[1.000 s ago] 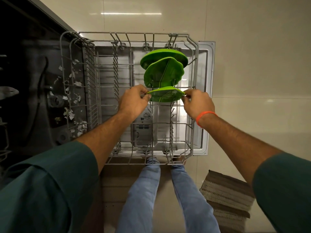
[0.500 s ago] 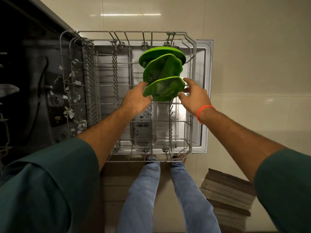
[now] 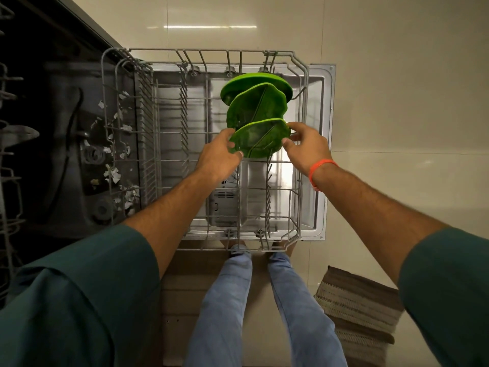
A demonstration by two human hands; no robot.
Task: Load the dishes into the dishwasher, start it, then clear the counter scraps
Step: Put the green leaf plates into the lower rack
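While pulled out over the open dishwasher door [image 3: 321, 154], carries three green dishes on edge in its right-hand row: the wire rack [image 3: 169, 144]. Nearest of the three, a leaf-shaped green plate [image 3: 260, 137], tilted back and standing between the tines just in front of a second leaf-shaped plate [image 3: 258, 105], itself in front of a round green plate [image 3: 264, 80] at the far end of the rack.

Gripped on both sides. On the near plate's left rim, the left hand [image 3: 218, 157], fingers curled around the edge and thumb lying along the lower rim. On the right rim, the right hand [image 3: 307, 147], fingers loosely bent, index fingertip at the upper right edge and thumb pinching lower down. Around the right wrist, an orange band [image 3: 318, 169]. Both forearms bare below dark green sleeves [image 3: 79, 300].

Left of the rack, inside the dark dishwasher tub [image 3: 66, 154], pale scraps [image 3: 112, 174] scattered over the floor of the machine. Rest of the rack bare wire, with a grey detergent compartment [image 3: 223, 200] showing through it on the door. Below the rack, legs in blue jeans [image 3: 225, 300]. Right of the legs, well apart from the rack, a striped folded mat [image 3: 360, 305] on the tiled floor [image 3: 397, 102].
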